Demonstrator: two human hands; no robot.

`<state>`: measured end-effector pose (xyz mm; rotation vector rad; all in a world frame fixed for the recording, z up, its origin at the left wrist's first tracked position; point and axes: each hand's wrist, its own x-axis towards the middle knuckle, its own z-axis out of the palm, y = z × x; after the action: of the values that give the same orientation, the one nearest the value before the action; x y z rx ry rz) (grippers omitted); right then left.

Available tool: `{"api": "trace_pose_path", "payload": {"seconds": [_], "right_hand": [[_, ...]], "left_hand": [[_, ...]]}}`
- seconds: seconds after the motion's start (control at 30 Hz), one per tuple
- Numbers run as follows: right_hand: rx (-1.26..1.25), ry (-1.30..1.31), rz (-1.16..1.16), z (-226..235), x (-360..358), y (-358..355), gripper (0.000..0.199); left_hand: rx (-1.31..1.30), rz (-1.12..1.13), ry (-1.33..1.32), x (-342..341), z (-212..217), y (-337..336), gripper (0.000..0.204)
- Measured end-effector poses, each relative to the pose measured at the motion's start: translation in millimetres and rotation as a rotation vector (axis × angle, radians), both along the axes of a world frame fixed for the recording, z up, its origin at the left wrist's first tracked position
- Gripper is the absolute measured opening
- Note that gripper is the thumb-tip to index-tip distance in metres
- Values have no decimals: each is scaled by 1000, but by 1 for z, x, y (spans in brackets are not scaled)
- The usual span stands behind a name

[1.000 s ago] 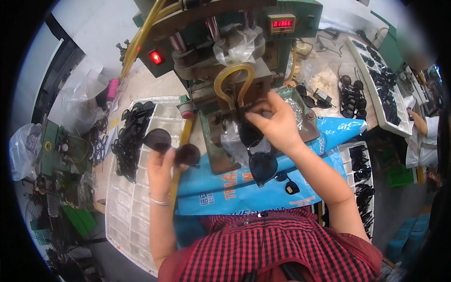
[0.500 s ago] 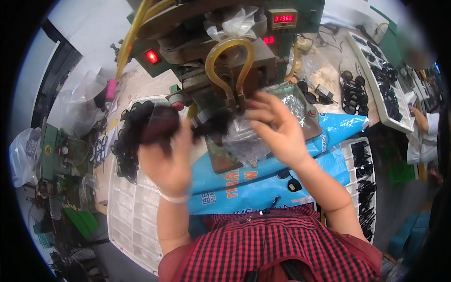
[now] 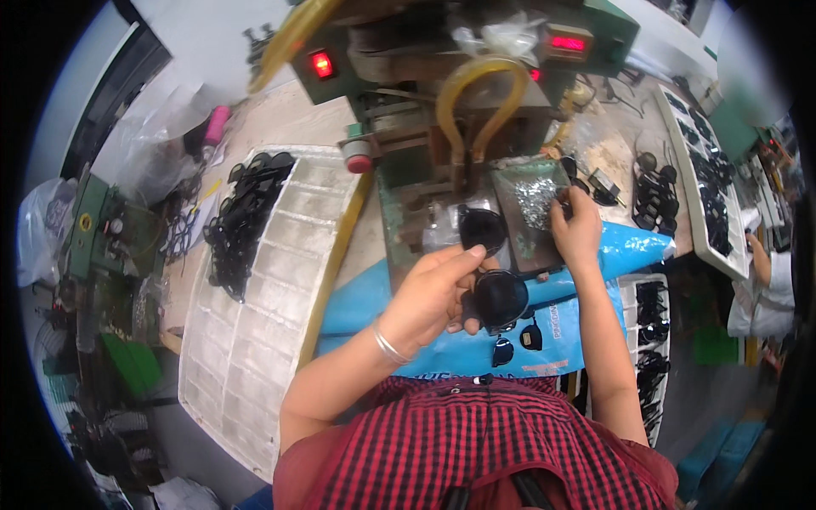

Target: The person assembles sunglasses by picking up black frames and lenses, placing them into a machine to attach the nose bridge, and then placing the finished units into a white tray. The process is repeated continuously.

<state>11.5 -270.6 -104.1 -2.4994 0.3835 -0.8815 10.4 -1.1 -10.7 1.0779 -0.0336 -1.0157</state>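
My left hand (image 3: 435, 293) grips a pair of dark sunglasses (image 3: 500, 300) in front of the press, with thumb and fingers closed around the frame. The two round lenses stand one above the other. My right hand (image 3: 580, 225) is at the right edge of a green metal tray (image 3: 525, 246) heaped with small silvery metal pieces (image 3: 535, 202). Its fingertips are drawn together over the pieces; whatever they pinch is too small to make out. Above the tray, a looped yellow tube (image 3: 446, 102) hangs on the green press (image 3: 374, 64).
A white compartment tray (image 3: 246, 348) stands at left, with a pile of sunglasses (image 3: 251, 212) at its far side. Other trays of sunglasses (image 3: 701, 161) are at right. A blue plastic sheet (image 3: 357, 310) covers the table's front. A red button (image 3: 359, 163) sits beside the press.
My left hand, blurred beside a dark object earlier, now holds the sunglasses nearer the middle. My right hand went from open beside the tube to fingers together at the metal pieces. The view has shifted.
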Motion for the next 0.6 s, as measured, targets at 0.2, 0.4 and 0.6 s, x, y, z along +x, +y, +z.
{"api": "trace_pose_path", "payload": {"seconds": [0.2,0.4,0.6], "right_hand": [[105,-69,135,3,-16,4,19],[421,-23,176,-12,0,-3,20],[553,-49,238,-24,-15,-16,17]], "left_hand": [[-61,95,-38,-8,-18,-12,32],[-107,74,-141,-8,-21,-9,31],[1121,860,-1801,36,-53,149,15]]}}
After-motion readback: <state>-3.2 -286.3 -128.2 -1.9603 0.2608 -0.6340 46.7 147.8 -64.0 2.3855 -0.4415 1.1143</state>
